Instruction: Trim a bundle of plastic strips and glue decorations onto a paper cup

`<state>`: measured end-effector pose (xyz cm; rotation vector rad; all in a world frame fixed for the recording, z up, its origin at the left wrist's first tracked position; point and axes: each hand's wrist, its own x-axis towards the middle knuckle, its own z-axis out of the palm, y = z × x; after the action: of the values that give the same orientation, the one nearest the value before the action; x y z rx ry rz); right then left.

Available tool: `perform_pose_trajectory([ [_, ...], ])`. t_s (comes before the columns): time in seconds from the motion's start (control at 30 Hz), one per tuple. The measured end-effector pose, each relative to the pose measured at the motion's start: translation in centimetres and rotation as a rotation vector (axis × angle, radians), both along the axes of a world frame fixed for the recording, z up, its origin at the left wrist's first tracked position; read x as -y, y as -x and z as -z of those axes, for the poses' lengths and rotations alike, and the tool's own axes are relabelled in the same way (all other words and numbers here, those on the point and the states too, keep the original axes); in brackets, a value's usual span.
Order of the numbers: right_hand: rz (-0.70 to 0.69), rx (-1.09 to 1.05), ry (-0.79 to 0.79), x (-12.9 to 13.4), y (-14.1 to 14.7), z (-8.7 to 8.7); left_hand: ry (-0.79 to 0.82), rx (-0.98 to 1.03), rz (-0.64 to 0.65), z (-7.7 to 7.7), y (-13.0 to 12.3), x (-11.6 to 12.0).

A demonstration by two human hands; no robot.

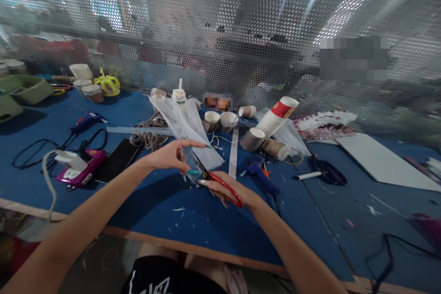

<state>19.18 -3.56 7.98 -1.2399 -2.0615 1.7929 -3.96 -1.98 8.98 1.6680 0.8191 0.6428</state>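
My right hand [223, 186] is closed round the handles of red-handled scissors [229, 187]. Their dark blades point up and left, into a crinkled clear plastic piece [193, 160]. My left hand [168, 156] curves round this plastic, index finger and thumb apart on either side; its other fingers are partly hidden. Both hands are above the blue tabletop, near its front edge. Just beyond them lies a bundle of translucent white sheeting [198, 135], spread towards the back.
Grey cord [151, 131], paper cups [212, 119] and a drink carton [179, 96] stand behind. Blue glue guns [260, 174] [86, 121] lie either side. A purple power strip [82, 170] and black phone-like slab [119, 161] are left; a white board [386, 161] is right. A perforated metal screen [206, 32] closes the back.
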Motion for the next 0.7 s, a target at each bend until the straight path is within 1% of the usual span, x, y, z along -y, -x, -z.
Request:
perform_pose_trajectory([
  [0.07,-0.028,-0.011,0.009,-0.1,-0.3,-0.1,-0.012,0.041,-0.033,0.1,0.3,-0.3],
  [0.13,-0.065,-0.037,0.028,-0.3,-0.6,-0.3,-0.013,0.129,-0.107,0.4,0.7,-0.9],
  [0.27,-0.064,-0.116,0.071,-0.5,-1.0,-0.2,0.079,0.37,-0.328,1.8,1.3,-2.4],
  [0.3,-0.052,-0.131,0.075,-0.5,-1.1,-0.1,0.09,0.402,-0.394,2.0,1.4,-2.7],
  [0.37,-0.033,-0.14,0.083,-0.5,-1.0,0.1,0.092,0.422,-0.467,2.3,1.4,-2.9],
  [0.43,-0.034,-0.137,0.098,-0.5,-1.0,0.1,0.074,0.416,-0.47,2.2,1.3,-2.8],
  [0.5,-0.069,-0.116,0.108,-0.6,-1.3,-0.3,0.056,0.411,-0.455,1.9,1.1,-2.5],
  [0.63,-0.23,-0.037,0.062,-0.9,-3.0,-1.4,0.001,0.457,-0.508,1.3,0.8,-2.2],
  [0.67,-0.245,-0.065,0.054,-1.0,-3.5,-1.5,-0.013,0.476,-0.527,1.3,0.8,-2.2],
  [0.7,-0.227,-0.129,0.048,-1.2,-3.9,-1.5,-0.027,0.489,-0.543,1.3,0.7,-2.3],
])
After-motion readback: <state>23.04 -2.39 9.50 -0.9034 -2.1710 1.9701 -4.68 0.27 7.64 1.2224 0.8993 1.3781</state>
